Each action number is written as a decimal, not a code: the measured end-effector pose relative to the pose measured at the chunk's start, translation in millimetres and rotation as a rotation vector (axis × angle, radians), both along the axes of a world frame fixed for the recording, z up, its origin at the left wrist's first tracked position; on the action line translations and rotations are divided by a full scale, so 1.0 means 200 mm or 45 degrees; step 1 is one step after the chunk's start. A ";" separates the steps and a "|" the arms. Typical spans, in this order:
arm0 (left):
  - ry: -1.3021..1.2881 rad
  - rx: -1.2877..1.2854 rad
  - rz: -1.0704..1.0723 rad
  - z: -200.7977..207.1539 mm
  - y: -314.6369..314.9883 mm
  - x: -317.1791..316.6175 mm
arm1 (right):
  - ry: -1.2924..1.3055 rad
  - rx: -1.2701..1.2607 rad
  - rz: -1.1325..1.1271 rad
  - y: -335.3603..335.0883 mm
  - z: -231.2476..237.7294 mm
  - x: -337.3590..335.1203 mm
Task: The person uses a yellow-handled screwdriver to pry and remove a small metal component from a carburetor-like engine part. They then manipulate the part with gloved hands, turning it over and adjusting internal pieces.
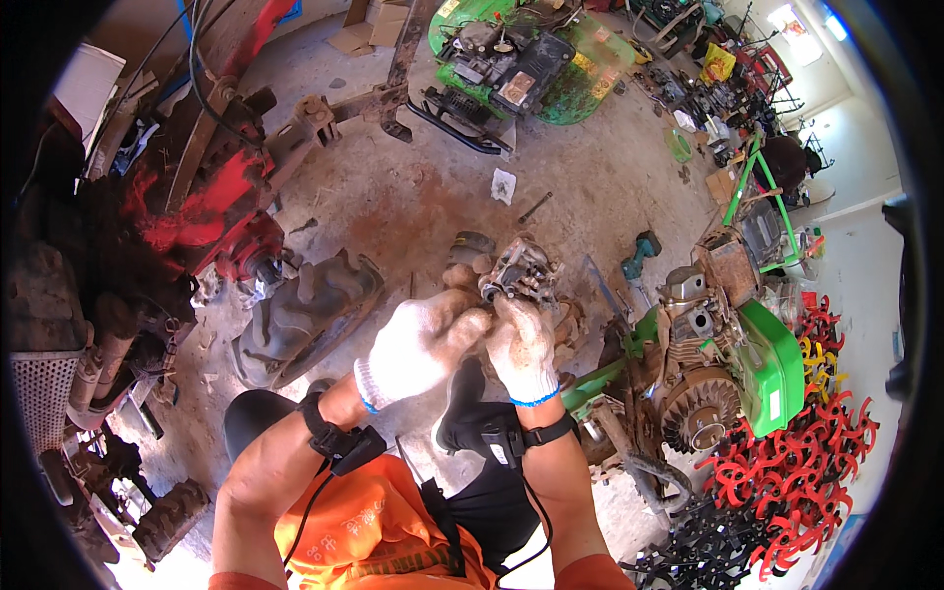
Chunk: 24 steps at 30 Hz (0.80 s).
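Both of my hands wear white knit gloves and meet in front of me, low over the floor. My right hand (pixel 521 344) is closed on a small, dirty metal engine part (pixel 526 267) that looks like a carburetor. Close beside it, my left hand (pixel 421 336) has its fingers bent together at the part's near left side; whatever they pinch is hidden. Just beyond the left fingers lies a round, grimy metal piece (pixel 472 246). Other rusty parts (pixel 570 329) sit right of my right hand.
A dark moulded cover (pixel 307 315) lies at left, by a red machine (pixel 202 211). At right are an engine (pixel 693 320) with a green tank, a cordless drill (pixel 641 254) and piled red tiller blades (pixel 801 462). A green machine (pixel 511 69) stands at the far side.
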<state>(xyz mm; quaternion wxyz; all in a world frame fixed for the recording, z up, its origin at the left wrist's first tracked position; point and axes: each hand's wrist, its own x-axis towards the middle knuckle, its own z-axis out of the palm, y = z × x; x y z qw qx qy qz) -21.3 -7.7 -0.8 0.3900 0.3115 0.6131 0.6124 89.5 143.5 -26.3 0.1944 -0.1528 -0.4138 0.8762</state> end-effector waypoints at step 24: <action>-0.057 -0.171 -0.139 0.03 0.01 -0.09 | -0.777 1.734 0.087 0.10 -0.02 0.10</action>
